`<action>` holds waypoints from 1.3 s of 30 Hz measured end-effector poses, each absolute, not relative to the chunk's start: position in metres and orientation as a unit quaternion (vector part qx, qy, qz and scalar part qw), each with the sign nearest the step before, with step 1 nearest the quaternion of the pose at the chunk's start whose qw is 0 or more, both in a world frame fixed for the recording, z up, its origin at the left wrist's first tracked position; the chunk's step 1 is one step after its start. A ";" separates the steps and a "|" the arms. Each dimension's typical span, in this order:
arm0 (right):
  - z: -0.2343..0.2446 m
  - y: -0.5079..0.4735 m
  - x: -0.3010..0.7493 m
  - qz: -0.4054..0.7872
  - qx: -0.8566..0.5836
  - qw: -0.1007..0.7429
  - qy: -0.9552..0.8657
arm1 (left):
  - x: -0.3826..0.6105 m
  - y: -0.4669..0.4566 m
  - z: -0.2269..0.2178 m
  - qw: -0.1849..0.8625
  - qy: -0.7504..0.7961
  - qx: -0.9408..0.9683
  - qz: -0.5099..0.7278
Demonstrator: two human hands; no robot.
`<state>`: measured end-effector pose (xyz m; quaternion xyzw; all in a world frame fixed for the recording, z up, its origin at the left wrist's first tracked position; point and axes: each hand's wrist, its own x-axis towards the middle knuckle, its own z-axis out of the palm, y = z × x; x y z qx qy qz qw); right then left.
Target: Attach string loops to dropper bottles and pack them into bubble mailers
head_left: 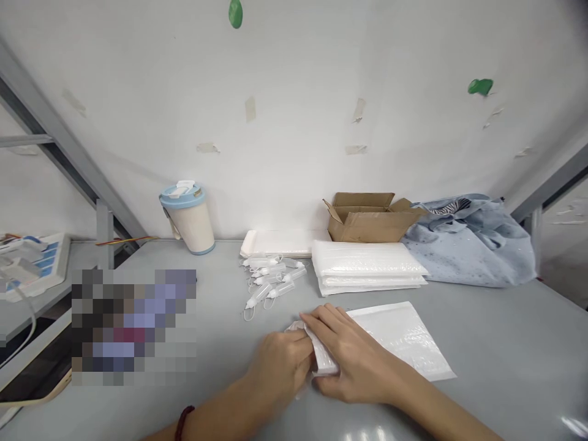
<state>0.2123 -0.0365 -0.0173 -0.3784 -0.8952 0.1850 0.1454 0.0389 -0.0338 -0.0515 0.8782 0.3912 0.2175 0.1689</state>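
A white bubble mailer (407, 340) lies on the grey table in front of me, its near-left end raised and bunched between my hands. My left hand (281, 361) is closed at that end, with its fingertips partly hidden by the white plastic. From the other side my right hand (351, 355) grips the mailer, thumb below and fingers over the top. Whether anything is inside is hidden. Beyond my hands lies a loose group of small clear plastic dropper bottles (271, 282) with white caps and loops.
Behind are a stack of padded mailers (367, 266), flat white envelopes (289, 243), an open cardboard box (374, 223) and a light-blue cloth bag (473, 245). A cream tumbler (188, 220) stands back left. A power strip (50, 260) and a blurred-out patch are at left.
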 end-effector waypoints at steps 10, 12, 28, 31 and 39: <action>-0.014 -0.036 0.217 0.133 -0.380 0.156 -0.902 | 0.036 -0.027 -0.024 0.287 0.386 0.852 0.208; -0.011 -0.035 0.221 0.116 -0.381 0.159 -0.903 | 0.030 -0.020 -0.015 0.269 0.453 0.823 0.211; -0.018 -0.037 0.222 -0.169 -0.407 0.257 -0.860 | 0.023 -0.011 0.007 0.542 0.517 0.573 0.333; -0.027 -0.042 0.211 -0.255 -0.413 0.262 -0.834 | 0.025 -0.012 0.009 0.587 0.486 0.541 0.355; -0.023 -0.054 0.197 -0.304 -0.390 0.245 -0.833 | 0.030 -0.021 0.008 0.564 0.449 0.586 0.369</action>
